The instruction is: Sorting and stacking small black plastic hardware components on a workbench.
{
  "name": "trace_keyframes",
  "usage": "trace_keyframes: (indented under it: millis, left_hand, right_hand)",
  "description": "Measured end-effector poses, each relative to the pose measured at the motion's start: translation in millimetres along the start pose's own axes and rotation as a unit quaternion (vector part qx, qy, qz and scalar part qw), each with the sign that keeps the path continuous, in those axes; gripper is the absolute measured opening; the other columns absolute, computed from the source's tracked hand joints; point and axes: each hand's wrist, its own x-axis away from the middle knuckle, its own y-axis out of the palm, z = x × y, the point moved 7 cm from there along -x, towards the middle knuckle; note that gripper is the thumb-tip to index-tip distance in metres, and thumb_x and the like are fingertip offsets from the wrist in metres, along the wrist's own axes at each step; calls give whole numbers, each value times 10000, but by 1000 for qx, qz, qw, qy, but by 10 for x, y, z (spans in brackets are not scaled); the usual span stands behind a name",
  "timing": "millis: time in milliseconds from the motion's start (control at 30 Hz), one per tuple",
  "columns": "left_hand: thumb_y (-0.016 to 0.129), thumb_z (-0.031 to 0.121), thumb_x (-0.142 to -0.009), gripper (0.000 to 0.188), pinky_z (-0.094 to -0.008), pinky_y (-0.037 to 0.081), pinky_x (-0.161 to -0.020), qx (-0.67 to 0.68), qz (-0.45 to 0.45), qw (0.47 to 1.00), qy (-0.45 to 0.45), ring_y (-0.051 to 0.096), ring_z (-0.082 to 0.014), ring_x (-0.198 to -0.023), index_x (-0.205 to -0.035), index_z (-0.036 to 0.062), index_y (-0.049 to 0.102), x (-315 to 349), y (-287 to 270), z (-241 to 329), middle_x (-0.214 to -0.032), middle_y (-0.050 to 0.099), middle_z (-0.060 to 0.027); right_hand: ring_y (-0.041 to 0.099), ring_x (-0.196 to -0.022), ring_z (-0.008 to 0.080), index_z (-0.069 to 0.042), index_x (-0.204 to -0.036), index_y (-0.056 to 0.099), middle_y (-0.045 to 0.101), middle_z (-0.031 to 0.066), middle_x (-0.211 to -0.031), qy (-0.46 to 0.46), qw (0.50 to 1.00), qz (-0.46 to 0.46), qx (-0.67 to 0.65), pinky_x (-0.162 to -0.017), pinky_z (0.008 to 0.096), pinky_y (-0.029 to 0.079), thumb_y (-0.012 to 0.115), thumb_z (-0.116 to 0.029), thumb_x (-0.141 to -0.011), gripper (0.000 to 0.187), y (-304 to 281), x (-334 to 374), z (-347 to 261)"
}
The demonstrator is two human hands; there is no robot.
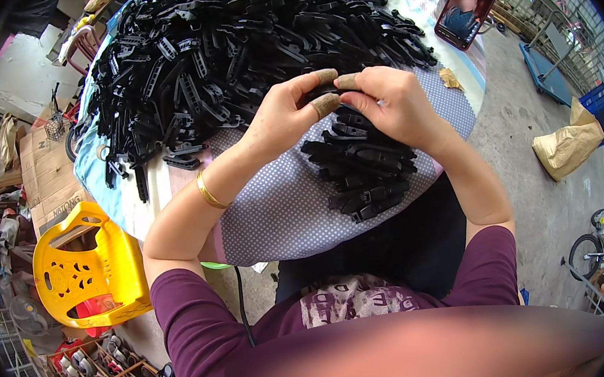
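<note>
Both of my hands meet over the table, thumbs and fingers pinched together, with tan wraps on several fingertips. Between my left hand (285,117) and my right hand (398,105) is a small black plastic part, mostly hidden by the fingers. Just below my right hand, a smaller heap of black plastic parts (366,171) lies near the table's front edge. Beyond the hands rises a large pile of black plastic parts (185,61), long and slotted. The patterned tablecloth (268,214) shows under and around the smaller heap.
A phone (466,11) stands at the table's right edge, close to a crumpled tan scrap (450,79). To the left is a yellow plastic chair (115,267) beside cardboard (51,178). On the right floor are a tan sack (569,142), a blue bin (601,113) and a blue trolley (546,74).
</note>
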Motion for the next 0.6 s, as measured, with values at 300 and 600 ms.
trace_keyframes:
  millis: [300, 600]
  left_hand:
    - [578, -63, -831, 470, -276, 442, -945, -67, -13, 996, 60, 554, -153, -1076, -1287, -27, 471, 38, -18, 152, -1167, 595, -104]
    - [654, -56, -743, 453, -324, 509, -778, -270, 15, 933, 237, 640, -262, -923, -1182, -12, 550, 183, 72, 494, -979, 648, -157]
  right_hand:
    - [597, -760, 261, -2, -1022, 625, 603, 124, -817, -25, 997, 3, 67, -683, 332, 492, 711, -118, -745, 312, -63, -32, -146]
    - [633, -751, 274, 4, -977, 634, 654, 145, -861, 64, 996, -66, -20, -681, 332, 496, 747, -125, -697, 328, -21, 7, -49]
